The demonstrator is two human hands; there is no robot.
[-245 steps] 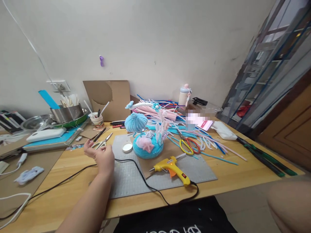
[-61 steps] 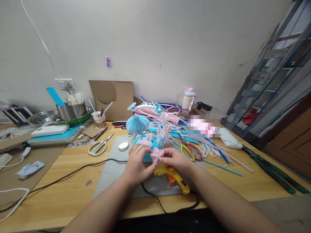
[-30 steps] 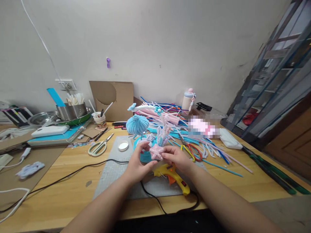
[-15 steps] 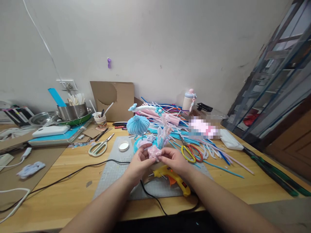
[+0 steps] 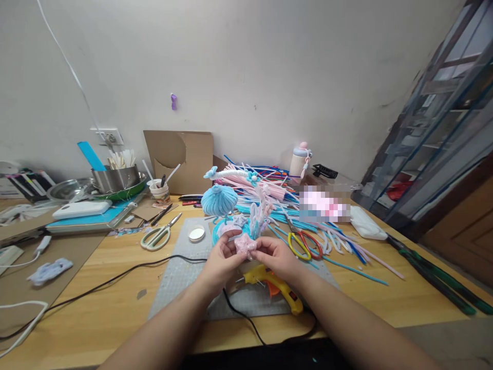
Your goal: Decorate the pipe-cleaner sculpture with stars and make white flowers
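Observation:
Between both hands is a small pink star (image 5: 245, 243) with a speckled, shiny surface. My left hand (image 5: 222, 258) pinches its left side, and the fingers of my right hand (image 5: 276, 257) close on its right side. Just beyond them stands a fuzzy pipe-cleaner craft (image 5: 219, 200) with a light blue pleated shell on a blue and lilac base, partly hidden by my hands. Below my right hand a yellow glue gun (image 5: 278, 288) lies on the grey cutting mat (image 5: 179, 288).
Scissors with yellow and red handles (image 5: 304, 244) lie to the right, pale-handled scissors (image 5: 159, 234) to the left. Pipe cleaners (image 5: 258, 180) are heaped at the back. A black cord (image 5: 127, 275) crosses the table. Green-handled cutters (image 5: 435, 277) rest at the right edge.
Both hands keep hold of the pink star in nearly the same place. The whole view has shifted very slightly; nothing else has visibly moved.

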